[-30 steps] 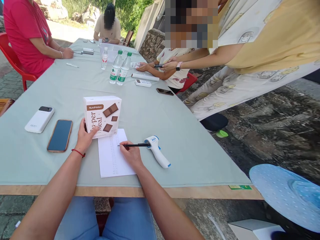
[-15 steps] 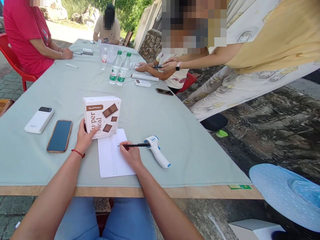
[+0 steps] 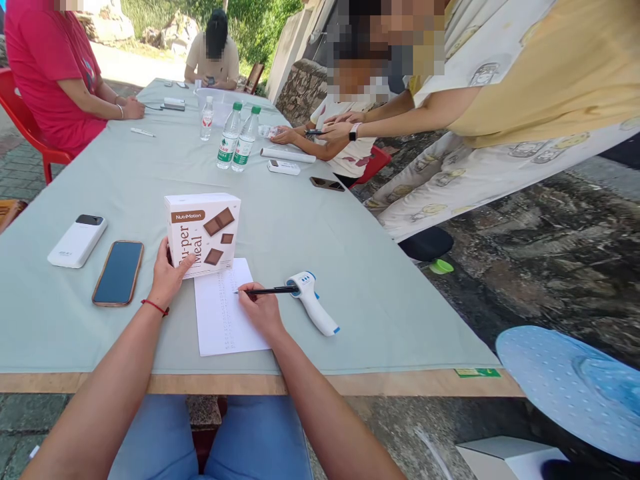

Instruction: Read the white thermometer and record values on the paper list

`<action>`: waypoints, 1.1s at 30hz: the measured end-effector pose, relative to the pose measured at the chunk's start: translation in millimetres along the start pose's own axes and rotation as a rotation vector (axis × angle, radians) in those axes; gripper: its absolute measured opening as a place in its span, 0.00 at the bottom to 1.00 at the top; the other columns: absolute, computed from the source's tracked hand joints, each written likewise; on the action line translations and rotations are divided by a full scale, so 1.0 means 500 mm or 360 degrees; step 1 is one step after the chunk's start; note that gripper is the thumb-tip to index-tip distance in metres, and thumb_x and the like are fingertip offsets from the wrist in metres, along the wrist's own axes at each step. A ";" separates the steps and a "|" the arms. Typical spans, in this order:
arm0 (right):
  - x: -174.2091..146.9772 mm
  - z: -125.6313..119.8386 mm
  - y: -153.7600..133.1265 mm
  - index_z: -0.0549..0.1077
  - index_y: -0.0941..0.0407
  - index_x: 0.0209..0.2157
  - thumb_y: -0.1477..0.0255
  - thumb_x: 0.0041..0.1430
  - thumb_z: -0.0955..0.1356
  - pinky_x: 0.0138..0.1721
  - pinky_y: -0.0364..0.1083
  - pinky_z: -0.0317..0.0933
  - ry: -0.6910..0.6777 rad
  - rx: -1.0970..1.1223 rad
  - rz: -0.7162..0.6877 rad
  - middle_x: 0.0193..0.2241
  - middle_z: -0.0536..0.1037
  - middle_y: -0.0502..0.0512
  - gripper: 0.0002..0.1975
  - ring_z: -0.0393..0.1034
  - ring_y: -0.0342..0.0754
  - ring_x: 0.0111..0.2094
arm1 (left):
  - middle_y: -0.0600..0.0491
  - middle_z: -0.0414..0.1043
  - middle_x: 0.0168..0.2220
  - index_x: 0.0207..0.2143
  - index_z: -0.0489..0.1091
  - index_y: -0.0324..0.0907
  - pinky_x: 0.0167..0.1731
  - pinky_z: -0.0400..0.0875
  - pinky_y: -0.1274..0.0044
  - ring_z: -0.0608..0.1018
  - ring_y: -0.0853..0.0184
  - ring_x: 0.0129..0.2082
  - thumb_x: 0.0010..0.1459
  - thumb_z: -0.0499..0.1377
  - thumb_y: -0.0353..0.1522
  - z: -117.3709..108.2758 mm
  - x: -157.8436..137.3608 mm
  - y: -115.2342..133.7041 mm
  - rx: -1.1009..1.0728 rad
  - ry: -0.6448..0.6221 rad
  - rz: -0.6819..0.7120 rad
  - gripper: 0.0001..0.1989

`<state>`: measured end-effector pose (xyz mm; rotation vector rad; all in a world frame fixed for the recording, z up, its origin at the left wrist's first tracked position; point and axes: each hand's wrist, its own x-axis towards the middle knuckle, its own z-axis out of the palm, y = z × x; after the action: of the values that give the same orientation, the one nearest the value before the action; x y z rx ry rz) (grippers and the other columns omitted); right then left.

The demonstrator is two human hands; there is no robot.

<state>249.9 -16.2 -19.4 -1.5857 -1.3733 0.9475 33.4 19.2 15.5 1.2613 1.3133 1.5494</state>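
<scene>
My left hand [image 3: 170, 273] is closed around the lower left side of a white and brown NutriMotion meal box [image 3: 203, 233], held upright with its front facing me. The box covers the top of a white sheet of paper [image 3: 210, 327] that has columns of small handwriting on it. Between the fingers of my right hand [image 3: 261, 308] is a black pen [image 3: 273, 291], its tip at the paper and its back end pointing right. Just beyond that end lies a white and blue infrared thermometer [image 3: 316, 308]. A phone [image 3: 118, 273] rests face up left of my left hand.
A white power bank [image 3: 77, 241] lies at the left. Farther off stand two green-capped water bottles [image 3: 244, 141], a smaller bottle [image 3: 207, 120] and a clear tub [image 3: 220, 103]. Other people sit or lean around the table. A blue hat [image 3: 565, 393] is beyond the right front corner.
My hands, the box and the pen hold nearly the same places. The whole view has shifted very slightly. The leaning person at the right has moved their head and arms a little.
</scene>
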 end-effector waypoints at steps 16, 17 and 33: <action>-0.001 -0.002 -0.003 0.74 0.53 0.26 0.61 0.44 0.64 0.32 0.46 0.61 0.0011 0.0017 0.0028 0.21 0.74 0.49 0.12 0.67 0.48 0.26 | 0.45 0.71 0.52 0.55 0.63 0.42 0.53 0.68 0.64 0.74 0.55 0.52 0.47 0.69 0.43 0.002 -0.002 0.007 -0.0019 -0.0004 -0.0001 0.35; -0.001 -0.002 -0.001 0.74 0.53 0.26 0.61 0.44 0.64 0.31 0.46 0.61 0.0010 0.0022 0.0022 0.21 0.74 0.49 0.12 0.67 0.48 0.26 | 0.45 0.71 0.52 0.55 0.63 0.42 0.53 0.68 0.64 0.74 0.56 0.52 0.47 0.69 0.44 0.001 -0.002 0.007 -0.0014 -0.0007 -0.0002 0.35; -0.002 -0.002 0.002 0.74 0.54 0.27 0.61 0.43 0.65 0.31 0.46 0.61 0.0043 0.0087 0.0031 0.21 0.74 0.49 0.12 0.66 0.47 0.26 | 0.44 0.71 0.52 0.55 0.62 0.41 0.52 0.68 0.65 0.74 0.57 0.51 0.47 0.68 0.44 0.000 0.000 0.002 -0.0040 -0.0022 0.0014 0.35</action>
<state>250.9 -17.2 -19.8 -1.5677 -1.3051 0.9640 33.6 18.9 16.4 1.2613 1.2772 1.5561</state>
